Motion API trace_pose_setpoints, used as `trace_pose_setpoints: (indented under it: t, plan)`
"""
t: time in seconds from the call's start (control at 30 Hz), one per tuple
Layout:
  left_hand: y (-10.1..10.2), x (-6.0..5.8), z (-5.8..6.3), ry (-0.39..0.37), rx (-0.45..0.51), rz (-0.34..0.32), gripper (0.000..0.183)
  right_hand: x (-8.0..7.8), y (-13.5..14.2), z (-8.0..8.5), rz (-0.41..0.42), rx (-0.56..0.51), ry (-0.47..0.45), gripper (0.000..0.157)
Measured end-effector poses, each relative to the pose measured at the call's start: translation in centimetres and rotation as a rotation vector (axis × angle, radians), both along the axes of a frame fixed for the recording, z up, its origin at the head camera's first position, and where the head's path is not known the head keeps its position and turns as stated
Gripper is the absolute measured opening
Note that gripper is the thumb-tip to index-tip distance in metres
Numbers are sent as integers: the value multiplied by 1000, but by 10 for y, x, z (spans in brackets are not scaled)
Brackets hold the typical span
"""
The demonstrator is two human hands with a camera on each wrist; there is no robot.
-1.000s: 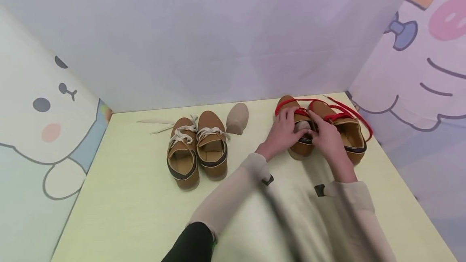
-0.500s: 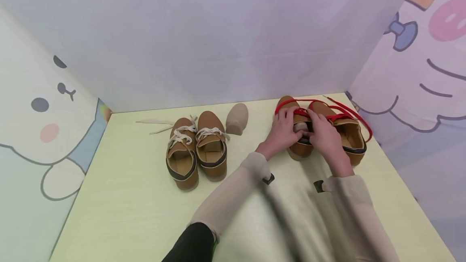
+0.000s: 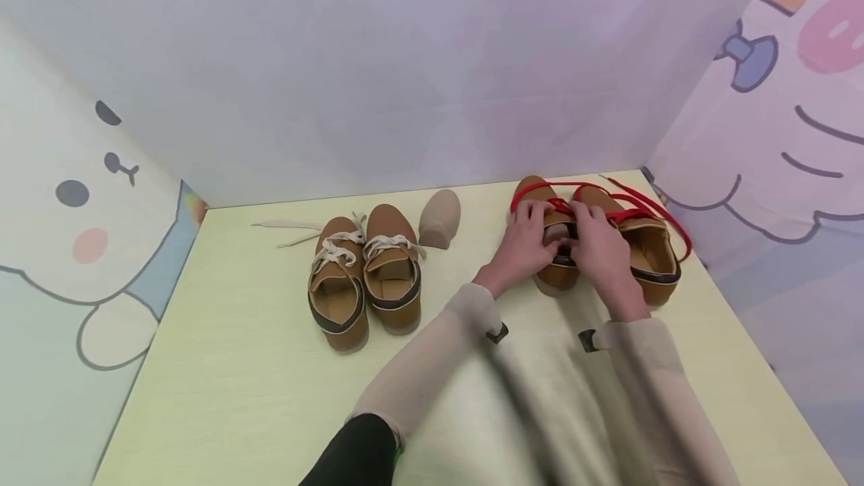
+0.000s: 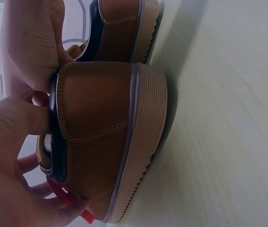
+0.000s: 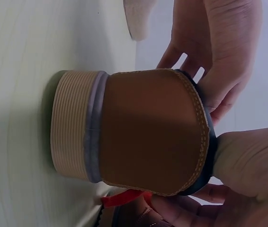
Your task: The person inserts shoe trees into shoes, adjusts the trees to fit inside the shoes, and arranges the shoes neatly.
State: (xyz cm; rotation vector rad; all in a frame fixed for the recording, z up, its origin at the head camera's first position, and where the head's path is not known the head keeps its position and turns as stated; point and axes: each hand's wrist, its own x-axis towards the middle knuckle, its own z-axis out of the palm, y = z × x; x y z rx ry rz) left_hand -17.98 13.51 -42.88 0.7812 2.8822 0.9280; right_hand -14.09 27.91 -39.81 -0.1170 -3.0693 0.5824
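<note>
Both hands grip the left brown shoe (image 5: 150, 132) of the red-laced pair at the far right of the table. My left hand (image 3: 516, 250) has its thumb at the dark padded collar (image 4: 58, 127) and its fingers along the outer side, touching the red lace (image 4: 60, 194). On the opposite side, my right hand (image 3: 603, 253) holds the collar, its thumb close to the left thumb over the heel opening. A beige toe-shaped insert (image 3: 557, 232) shows inside this shoe. Its sole (image 4: 148, 118) rests on the table. The right shoe (image 3: 653, 250) stands alongside, its red laces trailing.
A pair of brown shoes with white laces (image 3: 337, 283) stands left of centre, with a loose white lace end (image 3: 286, 225) beyond. Another beige toe-shaped insert (image 3: 440, 217) lies between the pairs. Printed cloth walls (image 3: 418, 81) enclose the table (image 3: 229, 366) behind and at both sides.
My right hand has shifted slightly left and its thumb has moved at the collar. The left hand stays nearly still on the shoe.
</note>
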Motion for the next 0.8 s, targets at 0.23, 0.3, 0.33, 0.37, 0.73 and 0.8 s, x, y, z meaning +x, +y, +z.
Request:
trace_pose_setpoints:
  t: [0.23, 0.3, 0.33, 0.37, 0.73, 0.8]
  plan:
    - [-1, 0, -1, 0, 23, 12, 50, -1, -1, -4, -14, -11, 16, 69]
    - [-1, 1, -1, -4, 54, 27, 44, -1, -1, -5, 2, -12, 38, 71]
    - [-1, 2, -2, -4, 71, 33, 40, -2, 0, -6, 16, -7, 55, 71]
    - [-1, 2, -2, -2, 88, 37, 37, -2, 0, -7, 36, -6, 74, 72]
    - [-3, 2, -10, 110, 99, 26, 17, -12, 8, -9, 237, 32, 85, 69]
    - [-3, 2, -11, 131, 100, 23, 16, -13, 9, -8, 242, 41, 75, 67]
